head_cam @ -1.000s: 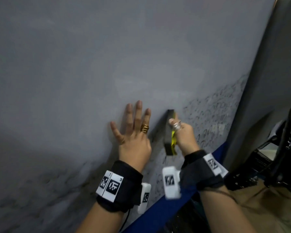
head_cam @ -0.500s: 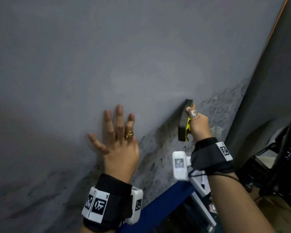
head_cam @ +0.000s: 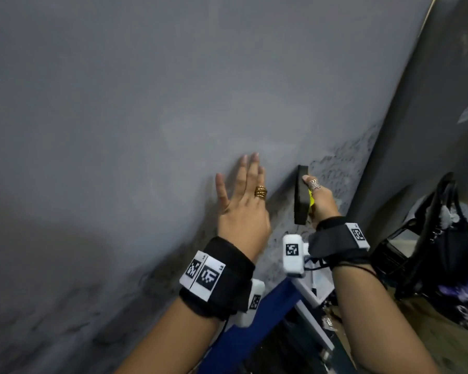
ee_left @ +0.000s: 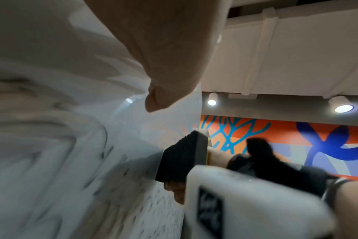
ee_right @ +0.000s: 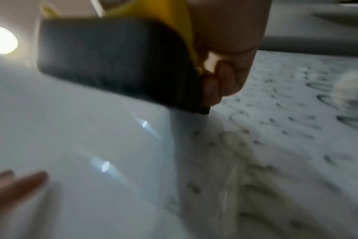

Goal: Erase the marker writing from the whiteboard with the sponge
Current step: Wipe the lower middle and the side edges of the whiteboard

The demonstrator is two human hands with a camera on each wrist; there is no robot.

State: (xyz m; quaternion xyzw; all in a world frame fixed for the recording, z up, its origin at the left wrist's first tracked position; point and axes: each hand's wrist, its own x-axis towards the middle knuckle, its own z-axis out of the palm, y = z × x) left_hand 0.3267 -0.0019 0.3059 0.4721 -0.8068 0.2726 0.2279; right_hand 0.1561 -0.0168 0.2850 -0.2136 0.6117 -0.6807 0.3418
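Two hands work: my right hand (head_cam: 322, 201) clenches the light, soft sponge (head_cam: 301, 195) by its yellow back, my left hand (head_cam: 241, 209) lies flat, fingers released, on the board (head_cam: 146, 103).

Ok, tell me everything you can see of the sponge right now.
The sponge is a rectangular block with a thick black foam-like layer facing the whiteboard and a thin yellow backing. The right hand grips it from behind, fingers curled round its edge. It stands nearly on end at the border between wiped board and leftover marker writing. Contact with the board cannot be confirmed.
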